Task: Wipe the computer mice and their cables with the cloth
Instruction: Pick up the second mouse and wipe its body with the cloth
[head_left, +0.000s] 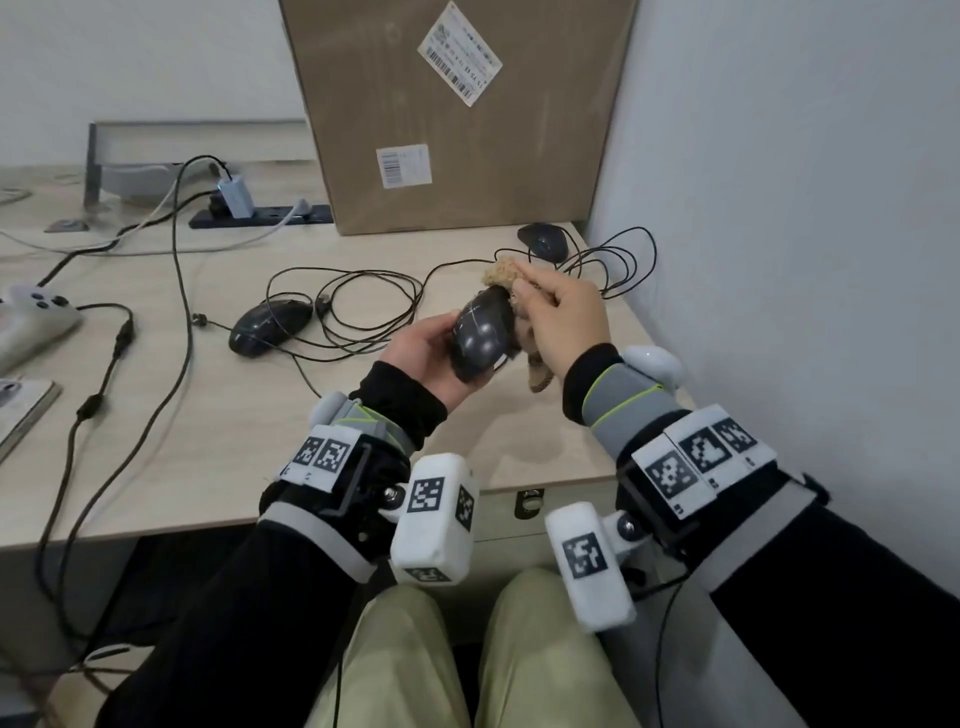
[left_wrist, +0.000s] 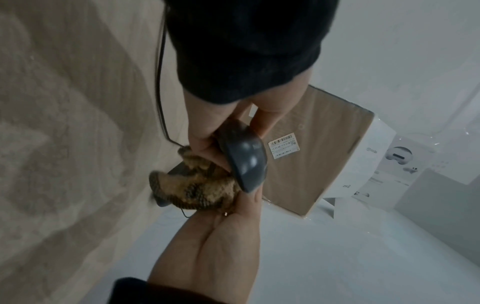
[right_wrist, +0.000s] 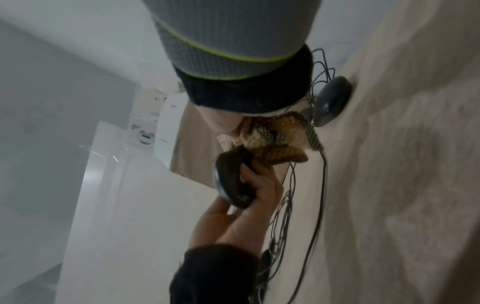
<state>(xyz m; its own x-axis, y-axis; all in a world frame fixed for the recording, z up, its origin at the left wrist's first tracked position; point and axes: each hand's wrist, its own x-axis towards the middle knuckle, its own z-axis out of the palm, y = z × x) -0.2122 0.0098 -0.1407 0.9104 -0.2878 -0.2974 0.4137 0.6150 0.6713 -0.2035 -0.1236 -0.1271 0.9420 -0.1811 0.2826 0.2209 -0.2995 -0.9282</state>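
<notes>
My left hand (head_left: 423, 353) cups a dark mouse (head_left: 480, 335) just right of the head view's centre, fingers curled round its underside and thumb along its near edge, holding it up off the desk (head_left: 218, 426). My right hand (head_left: 563, 322) sits directly right of it, fingers bunched around a tan knitted cloth (head_left: 501, 273) that presses against the mouse's far side; a tuft of cloth sticks out above my knuckles and another hangs below my palm. In the left wrist view the cloth (left_wrist: 200, 189) lies bunched against the mouse (left_wrist: 246, 158) at mid-frame. A second mouse (head_left: 270, 327) rests on the desk left of centre, with loops of black cable (head_left: 363, 306) coiled beside it. A third mouse (head_left: 543, 241) lies in the upper right near the wall, at the foot of a cardboard box (head_left: 452, 114), its cable (head_left: 618, 260) looped just to its right
</notes>
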